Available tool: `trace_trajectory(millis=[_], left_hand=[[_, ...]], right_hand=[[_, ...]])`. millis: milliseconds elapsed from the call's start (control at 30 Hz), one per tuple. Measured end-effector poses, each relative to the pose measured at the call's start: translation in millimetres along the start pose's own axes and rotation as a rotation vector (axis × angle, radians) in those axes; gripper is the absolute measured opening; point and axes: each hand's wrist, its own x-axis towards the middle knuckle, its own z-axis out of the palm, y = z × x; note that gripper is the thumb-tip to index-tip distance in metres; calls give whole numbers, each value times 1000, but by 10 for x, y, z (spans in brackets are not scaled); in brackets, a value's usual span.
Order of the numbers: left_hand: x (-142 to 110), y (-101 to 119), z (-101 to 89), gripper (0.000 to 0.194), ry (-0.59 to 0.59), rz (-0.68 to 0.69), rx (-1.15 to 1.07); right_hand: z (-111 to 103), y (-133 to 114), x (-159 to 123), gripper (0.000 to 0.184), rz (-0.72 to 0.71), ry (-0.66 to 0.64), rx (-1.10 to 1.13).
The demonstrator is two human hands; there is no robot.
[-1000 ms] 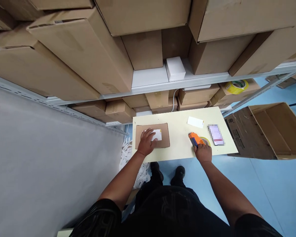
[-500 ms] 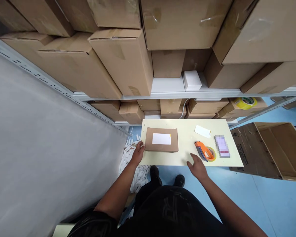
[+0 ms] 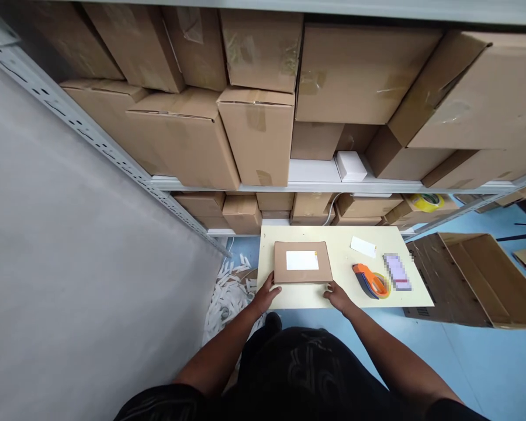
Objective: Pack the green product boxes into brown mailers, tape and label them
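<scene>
A flat brown cardboard parcel (image 3: 302, 270) with a white label lies on a small pale yellow table (image 3: 346, 292). My left hand (image 3: 268, 292) grips the parcel's near left corner. My right hand (image 3: 336, 293) holds its near right corner, fingers curled against the edge. An orange tape dispenser (image 3: 370, 279) with a yellow roll rests on the table to the right of my right hand, apart from it.
A white slip (image 3: 363, 246) and a small blurred card (image 3: 397, 272) lie on the table's right part. Shelves stacked with cardboard boxes (image 3: 254, 128) rise behind. An open carton (image 3: 469, 278) stands on the blue floor at right; white paper strips (image 3: 228, 292) litter the floor at left.
My right hand left the tape dispenser and moved left to the parcel's near right corner. My left hand slid off the label to the near left corner. The view tilted upward.
</scene>
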Motion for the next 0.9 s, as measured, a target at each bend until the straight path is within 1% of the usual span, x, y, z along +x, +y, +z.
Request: trace_trajectory(millis=[67,133,233,333,433,600,767,833,900], left_hand=[[-28,1,-12,95,-57,-14,-4],[-60,40,-20,97,-99,-31,5],[-105,167,-9,92,-150,-33,39],[-139,322,39,83,-162,-31,89],[-164,446,117,76,-120,-29,138],[-154,657,255,64,12,32,206],[50,941,412,61,152,58,287],[155,1010,498,57,184,45,337],[233,1030,582,53,203,39,380]], right_hand=[[33,-1,-78,63,15,40,1],[43,0,-168,52,26,81,-19],[-2,6,-294,34,23,142,-70],[-119,-11,-391,24,-27,186,-108],[-277,-76,-451,22,-92,200,-127],[-545,-272,-471,23,-215,250,-179],[-809,-542,-360,27,-258,293,-190],[-898,-637,-290,29,-250,293,-187],[-959,-690,-223,31,-231,282,-171]])
